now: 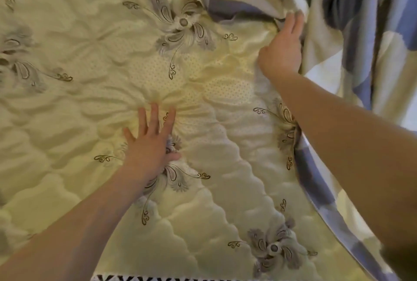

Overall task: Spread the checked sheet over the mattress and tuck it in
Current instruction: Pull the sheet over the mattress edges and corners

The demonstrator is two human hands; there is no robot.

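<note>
The cream quilted mattress (90, 55) with grey flower patterns fills most of the view. The checked sheet (361, 32), in blue, beige and white squares, lies bunched along the right side and upper right, and one edge runs down under my right arm. My left hand (151, 143) presses flat on the mattress with its fingers spread. My right hand (282, 48) reaches to the edge of the sheet at the upper right, fingers extended against the folded cloth. Whether the thumb pinches the cloth is hidden.
A black-and-white patterned trim (158, 278) shows at the mattress's near edge at the bottom. The left and middle of the mattress lie bare.
</note>
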